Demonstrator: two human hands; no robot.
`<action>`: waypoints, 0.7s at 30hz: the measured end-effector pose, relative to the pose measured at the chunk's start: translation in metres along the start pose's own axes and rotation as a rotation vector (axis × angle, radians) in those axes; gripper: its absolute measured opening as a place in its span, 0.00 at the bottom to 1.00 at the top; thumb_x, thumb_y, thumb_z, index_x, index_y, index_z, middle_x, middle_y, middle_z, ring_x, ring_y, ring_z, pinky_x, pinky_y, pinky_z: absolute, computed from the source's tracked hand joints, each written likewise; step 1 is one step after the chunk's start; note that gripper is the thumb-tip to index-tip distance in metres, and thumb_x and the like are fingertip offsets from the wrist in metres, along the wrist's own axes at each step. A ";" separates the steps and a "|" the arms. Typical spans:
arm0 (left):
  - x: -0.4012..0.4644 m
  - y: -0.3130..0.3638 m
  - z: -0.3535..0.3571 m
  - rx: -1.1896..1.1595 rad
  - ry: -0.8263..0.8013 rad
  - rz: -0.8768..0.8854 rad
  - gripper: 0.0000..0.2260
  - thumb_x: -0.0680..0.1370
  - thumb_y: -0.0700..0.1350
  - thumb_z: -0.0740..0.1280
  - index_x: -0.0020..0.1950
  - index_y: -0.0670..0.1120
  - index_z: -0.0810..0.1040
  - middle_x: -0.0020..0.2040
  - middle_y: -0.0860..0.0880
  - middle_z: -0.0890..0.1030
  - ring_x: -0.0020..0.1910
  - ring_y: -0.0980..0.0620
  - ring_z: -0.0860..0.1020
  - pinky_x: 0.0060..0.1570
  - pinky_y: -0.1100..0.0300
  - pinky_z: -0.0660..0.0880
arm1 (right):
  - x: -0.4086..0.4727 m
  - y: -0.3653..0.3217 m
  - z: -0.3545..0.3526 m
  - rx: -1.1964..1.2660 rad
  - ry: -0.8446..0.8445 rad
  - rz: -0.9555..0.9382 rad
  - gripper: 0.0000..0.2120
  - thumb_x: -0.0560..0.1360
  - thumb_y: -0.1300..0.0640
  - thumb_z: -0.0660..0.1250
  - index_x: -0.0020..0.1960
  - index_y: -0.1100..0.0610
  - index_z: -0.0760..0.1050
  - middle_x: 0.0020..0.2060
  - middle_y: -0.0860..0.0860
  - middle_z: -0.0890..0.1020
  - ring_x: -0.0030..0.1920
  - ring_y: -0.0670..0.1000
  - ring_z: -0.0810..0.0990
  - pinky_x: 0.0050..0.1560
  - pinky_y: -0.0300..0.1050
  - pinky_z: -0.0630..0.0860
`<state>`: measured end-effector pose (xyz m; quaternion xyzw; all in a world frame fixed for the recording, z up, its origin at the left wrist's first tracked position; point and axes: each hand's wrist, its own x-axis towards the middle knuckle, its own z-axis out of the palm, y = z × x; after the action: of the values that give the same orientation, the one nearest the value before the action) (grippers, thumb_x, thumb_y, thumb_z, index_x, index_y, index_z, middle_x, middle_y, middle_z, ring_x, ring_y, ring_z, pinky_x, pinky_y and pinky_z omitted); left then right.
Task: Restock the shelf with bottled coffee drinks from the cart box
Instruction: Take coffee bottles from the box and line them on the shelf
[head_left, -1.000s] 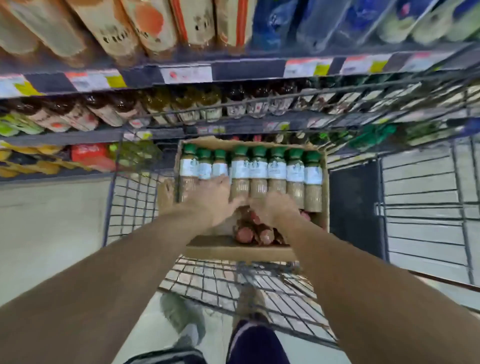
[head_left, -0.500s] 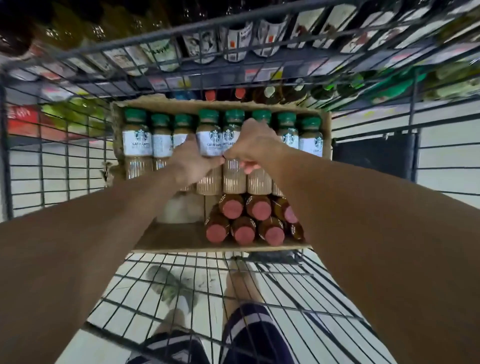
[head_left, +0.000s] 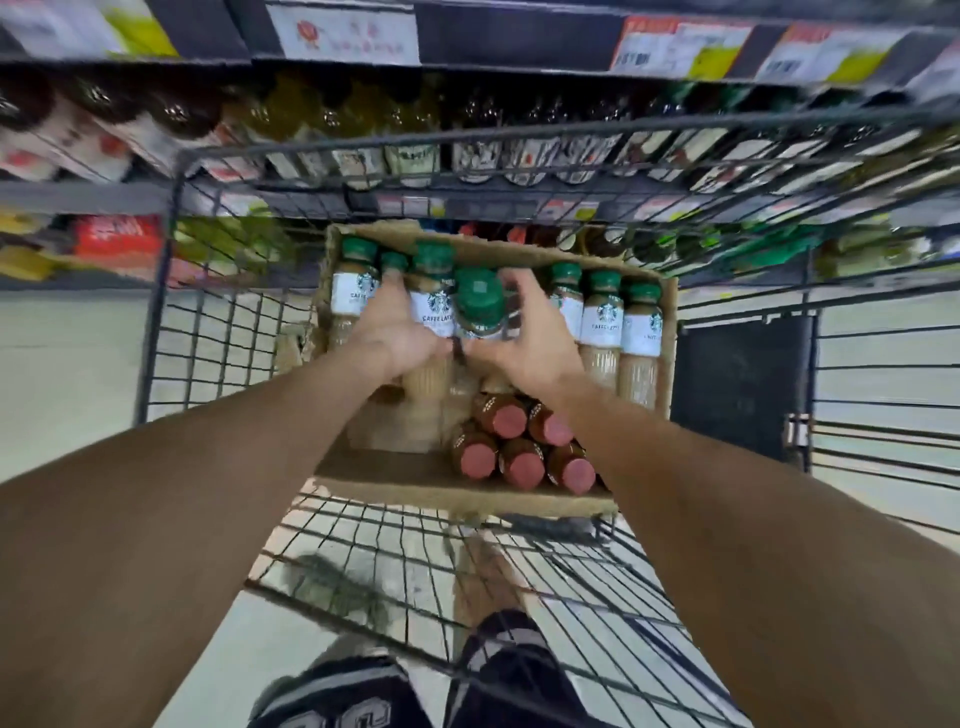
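Extraction of one green-capped bottle (head_left: 479, 306) from the cardboard box (head_left: 452, 493) is under way: half a second ago it stood level with its row, and it now sits raised above the neighbouring caps, tilted toward the camera. Left hand (head_left: 397, 332) lies against the bottles beside it, fingers (head_left: 389, 288) extended over a label, thumb near the raised bottle; a firm grip cannot be confirmed. Right hand (head_left: 524, 338) is spread with fingers apart beside the raised bottle, palm at its base; whether it grips or only steadies cannot be told. The box rests in the wire cart (head_left: 363, 561), still holding the remaining green-capped row and a stack of red-capped bottles (head_left: 519, 447) lying on their sides. Compared with the earlier frames, both hands have parted from a closed pinch, and the shelf (head_left: 519, 57) edge has re-entered view above. Judgement: pick stage, placement not yet begun.
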<state>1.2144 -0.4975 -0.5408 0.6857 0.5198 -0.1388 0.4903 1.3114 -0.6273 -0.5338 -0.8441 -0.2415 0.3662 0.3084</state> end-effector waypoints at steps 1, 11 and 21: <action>-0.007 -0.002 -0.012 -0.021 0.007 0.042 0.45 0.62 0.43 0.82 0.72 0.43 0.61 0.63 0.47 0.76 0.63 0.45 0.75 0.62 0.49 0.74 | -0.007 -0.010 0.001 0.020 0.013 -0.021 0.37 0.63 0.52 0.80 0.67 0.51 0.66 0.59 0.49 0.78 0.57 0.51 0.78 0.58 0.54 0.76; -0.174 -0.012 -0.214 -0.157 0.299 0.457 0.36 0.59 0.43 0.81 0.62 0.46 0.67 0.54 0.52 0.77 0.54 0.52 0.76 0.52 0.59 0.73 | -0.128 -0.220 0.007 0.245 0.115 -0.350 0.32 0.67 0.59 0.79 0.66 0.54 0.70 0.49 0.46 0.79 0.42 0.34 0.78 0.45 0.30 0.74; -0.339 -0.031 -0.431 -0.116 0.419 0.810 0.32 0.66 0.47 0.79 0.66 0.51 0.71 0.58 0.54 0.81 0.54 0.54 0.81 0.57 0.50 0.78 | -0.233 -0.433 0.039 0.450 0.219 -0.622 0.23 0.69 0.55 0.78 0.58 0.50 0.69 0.47 0.35 0.74 0.40 0.22 0.73 0.39 0.21 0.70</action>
<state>0.9078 -0.3415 -0.1127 0.8184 0.3049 0.2350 0.4267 1.0597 -0.4609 -0.1434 -0.6763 -0.3648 0.2068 0.6056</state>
